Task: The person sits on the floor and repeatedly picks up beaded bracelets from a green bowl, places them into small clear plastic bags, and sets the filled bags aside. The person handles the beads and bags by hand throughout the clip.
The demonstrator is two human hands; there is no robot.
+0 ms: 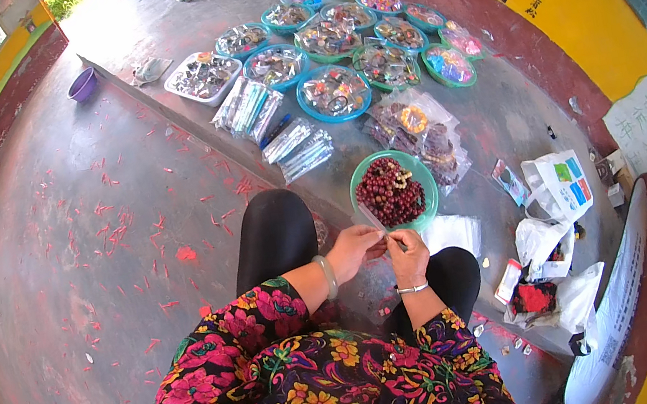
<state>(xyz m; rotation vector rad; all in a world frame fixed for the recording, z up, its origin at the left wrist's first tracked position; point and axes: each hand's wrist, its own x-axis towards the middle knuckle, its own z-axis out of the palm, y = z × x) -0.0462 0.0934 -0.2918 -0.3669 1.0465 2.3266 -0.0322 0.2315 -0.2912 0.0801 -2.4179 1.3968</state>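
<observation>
My left hand (353,251) and my right hand (408,257) meet just in front of my knees, fingers pinched together. Between them a small clear plastic bag (371,216) sticks up; both hands seem to grip its lower end, and my fingers hide what else may be there. Right beyond the hands stands a light green basin (433,188), heaped with dark red bead bracelets (386,189) and a few pale beads. A stack of flat clear plastic bags (457,235) lies beside my right hand, partly behind my knee.
Several basins of bagged trinkets (333,94) spread over the floor ahead, near bundles of wrapped items (298,148) and bagged bracelets (415,130). White carrier bags (557,189) lie to the right. A purple basin (82,85) stands far left; red scraps (117,226) litter the floor.
</observation>
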